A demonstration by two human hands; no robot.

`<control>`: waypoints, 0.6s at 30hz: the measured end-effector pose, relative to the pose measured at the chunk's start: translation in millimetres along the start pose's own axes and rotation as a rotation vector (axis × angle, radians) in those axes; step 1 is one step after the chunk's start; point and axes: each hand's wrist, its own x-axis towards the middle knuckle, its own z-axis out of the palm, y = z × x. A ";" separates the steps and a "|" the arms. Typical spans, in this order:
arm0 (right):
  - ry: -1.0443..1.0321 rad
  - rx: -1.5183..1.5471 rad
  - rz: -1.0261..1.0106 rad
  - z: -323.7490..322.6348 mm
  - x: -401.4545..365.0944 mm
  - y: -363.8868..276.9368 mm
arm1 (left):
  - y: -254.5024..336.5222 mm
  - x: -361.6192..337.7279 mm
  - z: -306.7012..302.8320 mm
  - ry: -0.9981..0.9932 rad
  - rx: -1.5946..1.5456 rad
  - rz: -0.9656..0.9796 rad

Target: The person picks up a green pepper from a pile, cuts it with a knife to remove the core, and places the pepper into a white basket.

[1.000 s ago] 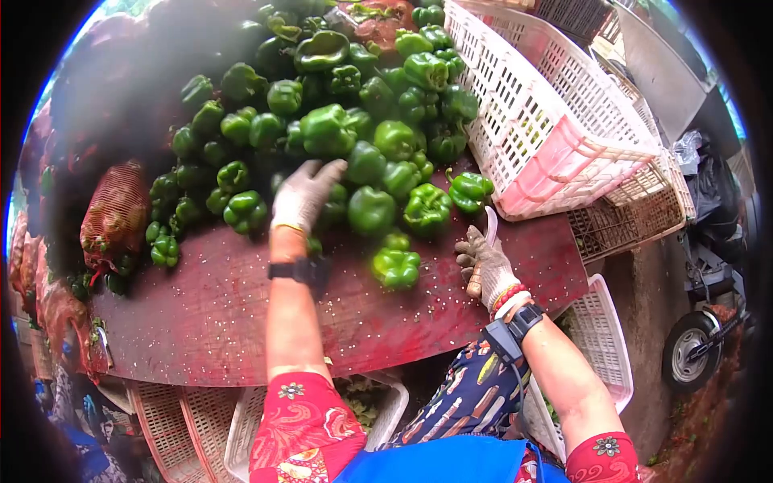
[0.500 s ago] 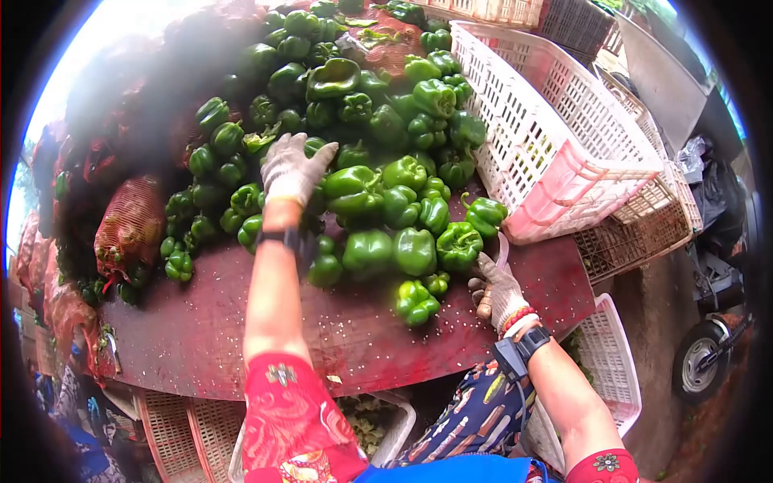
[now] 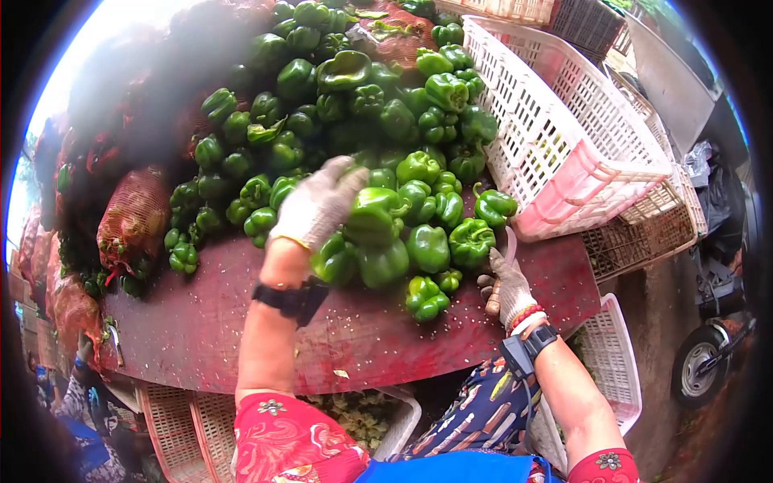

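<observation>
Many green bell peppers lie heaped on a dark red table. My left hand, in a pale glove and slightly blurred, rests against the near peppers with its fingers stretched out. A large pepper sits beside its fingers. At the right of the pile, my right hand, also gloved, is closed around a small knife; only its thin, curved, pale blade shows above the fingers. Just above the blade lies a pepper with a stem.
A white and pink plastic crate stands tilted at the right edge of the pile. Red mesh sacks lie to the left. Another knife is at the table's left edge. Below stand more crates. A wheel is at far right.
My left hand has come nearer to me and slightly right, and peppers beside it have shifted nearer and right. My right hand keeps its grip on the knife. The whole view has shifted slightly.
</observation>
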 end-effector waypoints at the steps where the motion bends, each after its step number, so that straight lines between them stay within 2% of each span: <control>1: -0.009 -0.028 0.001 -1.1 -0.2 -0.7 | -25.0 22.1 -14.6 0.062 0.213 0.143; 2: -0.012 -0.022 0.013 -2.8 -1.0 0.6 | -49.6 44.1 -29.1 0.156 0.434 0.272; 3: -0.016 -0.018 0.022 -3.5 -1.3 0.6 | -23.8 51.1 -53.2 0.221 0.334 -0.165; 4: -0.020 -0.012 0.026 -3.1 -0.3 -0.8 | -88.1 96.3 -43.2 0.433 0.576 -0.131; 5: -0.034 0.025 0.039 -2.9 -0.4 -1.9 | -106.6 114.3 -51.5 0.306 0.702 -0.231; 6: -0.031 0.020 0.033 -2.3 -1.8 -3.7 | -101.2 117.4 -55.2 0.263 0.773 -0.316; 8: -0.022 0.008 0.030 -3.2 -3.9 -4.1 | -100.1 128.2 -49.1 0.238 0.870 -0.319; 9: -0.035 0.048 0.065 -4.4 -2.0 -3.8 | -101.5 131.7 -41.0 0.314 0.868 -0.260; 12: -0.023 0.082 0.062 -5.6 -0.3 -2.8 | -148.7 142.2 -29.4 0.416 0.709 -0.053; 13: -0.009 0.049 0.043 -5.2 -0.2 -3.0 | -173.5 142.3 -25.9 0.496 0.481 0.094; 14: -0.008 0.053 0.044 -7.5 1.0 -2.2 | -186.3 134.1 -20.7 0.565 0.427 0.147; 16: -0.021 0.055 0.045 -7.6 4.0 -1.5 | -202.7 117.9 -13.4 0.527 0.192 0.071; 17: -0.014 0.070 0.042 -5.0 0.7 -3.5 | -191.8 101.6 -12.1 0.535 0.072 0.033; 18: -0.022 0.050 0.044 -1.3 -2.7 -5.5 | -188.6 92.4 3.2 0.563 -0.312 0.113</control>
